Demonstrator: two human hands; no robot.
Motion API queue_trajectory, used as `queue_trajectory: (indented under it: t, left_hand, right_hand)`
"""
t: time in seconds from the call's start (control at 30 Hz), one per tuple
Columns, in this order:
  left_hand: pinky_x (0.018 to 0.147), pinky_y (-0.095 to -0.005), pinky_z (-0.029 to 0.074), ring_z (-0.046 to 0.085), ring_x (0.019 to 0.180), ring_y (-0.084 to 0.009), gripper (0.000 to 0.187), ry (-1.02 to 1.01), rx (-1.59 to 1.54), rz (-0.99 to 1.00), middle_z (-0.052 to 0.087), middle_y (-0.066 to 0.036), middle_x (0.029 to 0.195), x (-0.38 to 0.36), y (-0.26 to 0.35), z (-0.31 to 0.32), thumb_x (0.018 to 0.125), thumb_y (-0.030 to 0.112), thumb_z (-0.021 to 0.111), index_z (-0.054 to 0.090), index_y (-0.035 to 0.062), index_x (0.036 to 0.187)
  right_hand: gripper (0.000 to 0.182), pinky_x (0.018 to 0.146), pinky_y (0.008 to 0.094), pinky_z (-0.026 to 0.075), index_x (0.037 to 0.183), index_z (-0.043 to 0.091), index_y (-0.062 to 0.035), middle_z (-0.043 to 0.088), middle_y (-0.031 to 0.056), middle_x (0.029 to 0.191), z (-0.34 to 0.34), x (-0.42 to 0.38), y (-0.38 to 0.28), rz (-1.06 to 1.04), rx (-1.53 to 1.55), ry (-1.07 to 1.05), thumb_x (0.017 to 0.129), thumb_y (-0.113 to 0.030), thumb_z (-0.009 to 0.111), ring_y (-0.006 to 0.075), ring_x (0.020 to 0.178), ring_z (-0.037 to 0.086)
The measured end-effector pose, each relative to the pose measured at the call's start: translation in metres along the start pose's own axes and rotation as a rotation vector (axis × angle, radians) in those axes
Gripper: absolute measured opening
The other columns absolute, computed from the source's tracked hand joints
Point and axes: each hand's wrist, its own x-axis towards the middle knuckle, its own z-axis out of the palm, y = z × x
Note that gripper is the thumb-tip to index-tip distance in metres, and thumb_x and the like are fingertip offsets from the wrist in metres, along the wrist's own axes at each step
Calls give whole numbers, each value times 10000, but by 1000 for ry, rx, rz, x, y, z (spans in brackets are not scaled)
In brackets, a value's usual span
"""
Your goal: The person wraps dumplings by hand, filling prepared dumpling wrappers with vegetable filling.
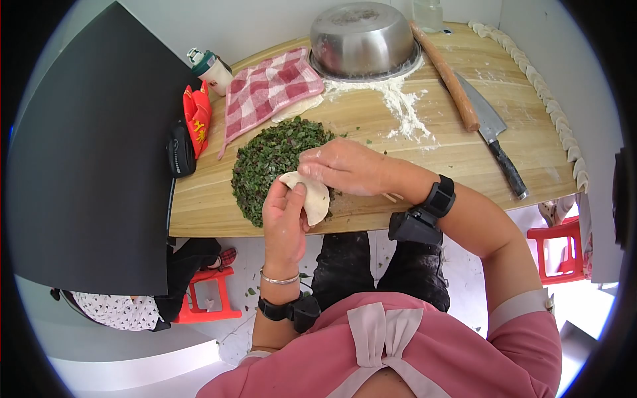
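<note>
A folded half-round of dough [314, 198] is held up over the front edge of the wooden table. My left hand [285, 215] grips it from the left, thumb on its face and fingers behind. At its upper corner is my right hand [338, 166], its fingers pressed together against the dough's edge; the fingertips are partly hidden. Right behind both hands lies a big heap of chopped green leaves [265, 156]. Light chopsticks [393, 197] show in part under my right wrist.
Behind are a checked cloth [265, 89] over dough sheets, an upturned metal basin [361, 40] and spilled flour [406, 109]. A rolling pin [446, 73] and a knife [491, 126] lie right. Folded dough pieces [554, 106] line the right edge. Another person [126, 308] sits at left.
</note>
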Motion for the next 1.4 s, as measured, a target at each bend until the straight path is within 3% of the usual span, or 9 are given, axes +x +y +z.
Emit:
queue_trajectory:
  t: [0.03,0.1,0.27,0.33,0.47,0.77,0.97,1.27,1.4]
  left_hand:
    - [696,-232,500,612,852,-90,249,0,0,0,622,-39,1013,0,0,2,955,138,497,516,15,1171]
    - [444,-151,361,507,569,-14,186,42,-25,10,624,-4,825,-1,2,9,955,167,517,552,42,1087]
    - [435,-152,362,505,536,-30,190,19,-8,-49,628,-24,808,-3,0,5,952,179,525,548,39,1079]
    - [428,-154,359,504,524,-37,194,24,-6,-23,629,-32,802,-2,-1,4,951,183,527,544,38,1080]
    - [460,-178,403,575,636,-63,215,16,3,16,631,-25,876,-2,-1,-2,962,199,496,522,63,1126]
    - [495,-180,375,523,640,-56,198,42,-46,24,614,-23,864,-1,-3,-1,943,168,539,536,51,1103]
    - [460,-165,337,488,573,-40,180,41,-70,54,624,-44,809,-1,0,3,923,129,571,557,23,1068]
    - [454,-162,340,481,536,-44,181,26,-26,45,633,-57,753,-1,3,3,940,180,552,563,35,1049]
    - [463,-165,353,495,541,-51,183,14,-34,46,645,-72,771,0,2,3,946,188,543,555,43,1056]
  right_hand:
    - [266,613,441,393,810,473,1,476,190,696,2,1,2,-80,-48,15,934,-234,463,396,678,499]
    - [266,617,440,394,813,473,1,476,192,697,5,1,5,-113,-37,33,934,-236,463,397,679,499]
    - [276,627,440,401,815,476,-3,473,197,696,4,1,2,-113,-66,52,940,-247,449,399,683,500]
    - [294,629,437,406,807,475,-5,482,194,699,1,0,-1,33,7,8,946,-261,436,400,685,503]
    - [315,625,433,408,806,471,-8,495,190,705,1,0,0,35,7,7,954,-282,422,398,685,510]
    - [255,598,425,396,805,470,-8,469,188,681,2,1,0,-188,-33,54,938,-225,480,385,654,496]
    - [303,648,458,423,773,554,4,554,226,724,-3,0,-4,90,69,11,930,-243,476,418,718,537]
    - [309,608,418,398,774,474,7,464,193,670,-1,0,-2,-164,-46,31,948,-247,453,379,640,474]
    - [307,640,448,429,778,551,12,556,229,730,-4,0,-3,17,-7,23,926,-248,479,417,722,545]
